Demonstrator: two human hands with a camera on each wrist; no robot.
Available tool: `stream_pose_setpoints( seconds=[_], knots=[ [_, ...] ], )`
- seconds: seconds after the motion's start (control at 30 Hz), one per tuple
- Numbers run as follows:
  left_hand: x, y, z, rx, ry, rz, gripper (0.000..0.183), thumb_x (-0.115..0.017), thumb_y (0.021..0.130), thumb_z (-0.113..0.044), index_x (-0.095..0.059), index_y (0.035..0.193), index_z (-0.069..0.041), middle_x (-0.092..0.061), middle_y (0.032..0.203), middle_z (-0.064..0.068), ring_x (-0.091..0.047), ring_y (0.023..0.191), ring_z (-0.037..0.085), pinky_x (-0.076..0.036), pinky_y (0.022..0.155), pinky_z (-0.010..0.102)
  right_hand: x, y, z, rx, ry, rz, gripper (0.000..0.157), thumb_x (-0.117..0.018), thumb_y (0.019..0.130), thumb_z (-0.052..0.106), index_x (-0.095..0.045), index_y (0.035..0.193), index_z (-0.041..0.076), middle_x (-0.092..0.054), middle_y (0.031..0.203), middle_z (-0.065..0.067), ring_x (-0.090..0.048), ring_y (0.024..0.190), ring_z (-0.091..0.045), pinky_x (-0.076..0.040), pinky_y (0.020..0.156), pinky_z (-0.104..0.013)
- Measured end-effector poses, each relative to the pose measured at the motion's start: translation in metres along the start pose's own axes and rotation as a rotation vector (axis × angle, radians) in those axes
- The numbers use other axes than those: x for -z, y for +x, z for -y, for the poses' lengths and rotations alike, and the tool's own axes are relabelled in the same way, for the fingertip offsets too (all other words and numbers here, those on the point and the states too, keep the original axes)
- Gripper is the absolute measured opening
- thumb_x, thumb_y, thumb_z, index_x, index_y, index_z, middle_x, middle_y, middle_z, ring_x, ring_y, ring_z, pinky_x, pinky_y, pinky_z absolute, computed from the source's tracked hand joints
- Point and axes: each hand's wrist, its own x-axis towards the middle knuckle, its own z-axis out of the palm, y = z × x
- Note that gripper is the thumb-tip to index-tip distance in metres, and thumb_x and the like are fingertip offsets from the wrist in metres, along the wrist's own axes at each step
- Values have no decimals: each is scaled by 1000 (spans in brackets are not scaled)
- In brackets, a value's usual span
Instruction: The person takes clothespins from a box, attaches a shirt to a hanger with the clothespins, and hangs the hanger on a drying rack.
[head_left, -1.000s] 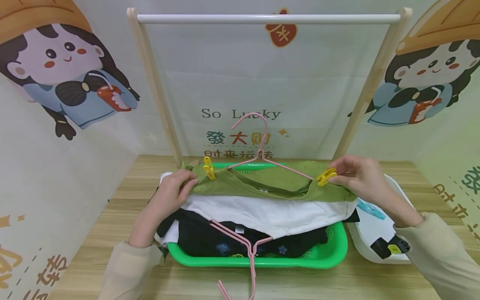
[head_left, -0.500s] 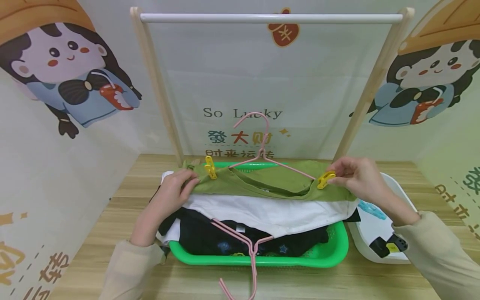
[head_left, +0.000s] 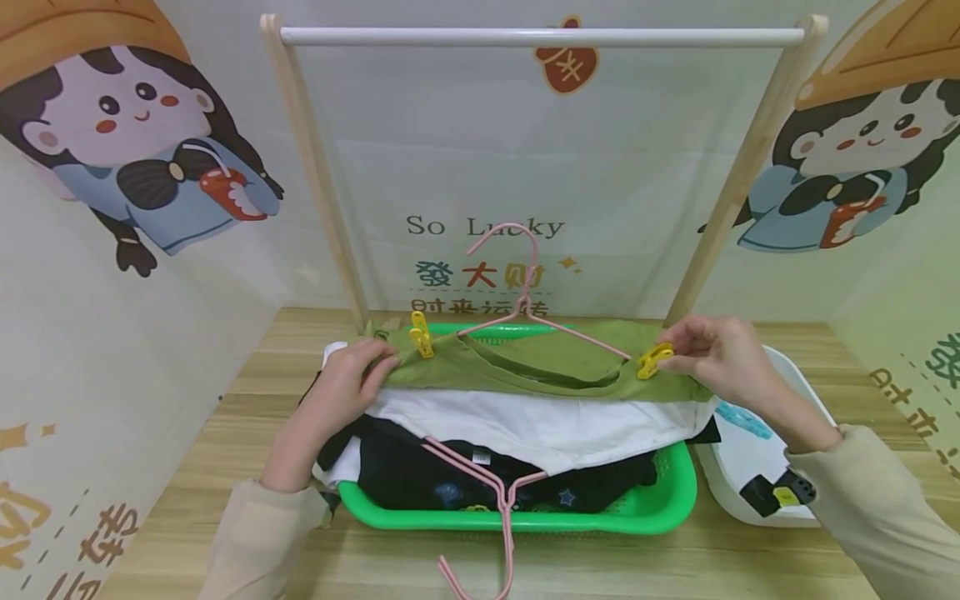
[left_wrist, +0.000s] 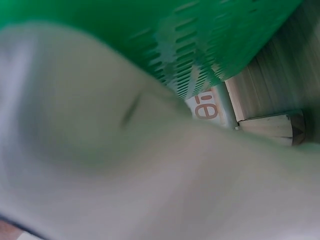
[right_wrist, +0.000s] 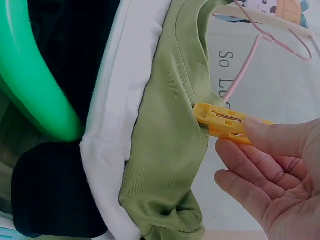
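An olive-green T-shirt [head_left: 420,372] lies across the top of the laundry, with a pink hanger [head_left: 525,310] inside its neck and the hook upright. On its left shoulder area a yellow clothespin [head_left: 422,335] is clipped. My left hand [head_left: 347,383] pinches the shirt at the left side. At the right shoulder my right hand [head_left: 716,354] pinches a second yellow clothespin [head_left: 655,361] between thumb and fingers. In the right wrist view the jaws of that clothespin [right_wrist: 222,121] meet the shirt's edge beside the collar. The left wrist view is mostly covered by a blurred pale sleeve [left_wrist: 125,150].
Under the shirt, a white garment [head_left: 480,421] and a black one [head_left: 405,475] fill a green basket [head_left: 517,523]. Another pink hanger [head_left: 504,500] hangs over its front rim. A white bin [head_left: 738,492] with blue clips [head_left: 745,419] stands right. Behind rises a rack with a white rail [head_left: 540,37].
The head view has shifted slightly. The right clothespin has moved very slightly at the shirt's shoulder; both hands keep their hold.
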Motion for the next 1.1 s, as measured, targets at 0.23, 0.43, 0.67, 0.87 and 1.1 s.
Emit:
stream_pose_setpoints(
  seconds=[0.23, 0.43, 0.67, 0.87, 1.1],
  knots=[
    [-1, 0, -1, 6, -1, -3, 5, -65, 84, 6, -62, 84, 1, -60, 78, 10, -55, 69, 19, -48, 62, 37, -1, -1, 1, -5, -14, 4, 18, -73, 69, -14, -65, 83, -6, -66, 74, -13, -59, 63, -3, -49, 56, -15],
    [-2, -1, 0, 0, -6, -13, 6, -65, 83, 7, -63, 84, 1, -60, 78, 9, -55, 69, 18, -48, 62, 36, 0, -3, -4, 47, -53, 52, 27, -74, 71, -12, -64, 95, -5, -64, 82, -9, -59, 74, -13, -54, 66, -27],
    [-2, -2, 2, -11, -18, -29, 7, -65, 82, 7, -63, 85, 1, -61, 78, 10, -56, 69, 18, -48, 62, 36, -2, -8, -16, 124, -112, 100, 36, -74, 73, -9, -61, 106, -8, -66, 95, -17, -64, 83, -31, -54, 71, -42],
    [-2, -5, 6, -33, -51, -56, 11, -67, 78, 10, -64, 86, 3, -64, 81, 10, -60, 71, 20, -49, 63, 37, -3, -10, -23, 76, -212, 168, 15, -76, 74, -1, -68, 86, -2, -67, 76, -7, -57, 65, -10, -47, 55, -26],
    [1, -7, 9, -49, -93, -77, 13, -67, 76, 14, -65, 86, 5, -64, 80, 11, -55, 66, 15, -47, 59, 32, -6, -11, -27, 90, -232, 132, 12, -74, 75, -2, -65, 70, 6, -58, 62, 5, -40, 55, -2, -36, 47, -22]
  ],
)
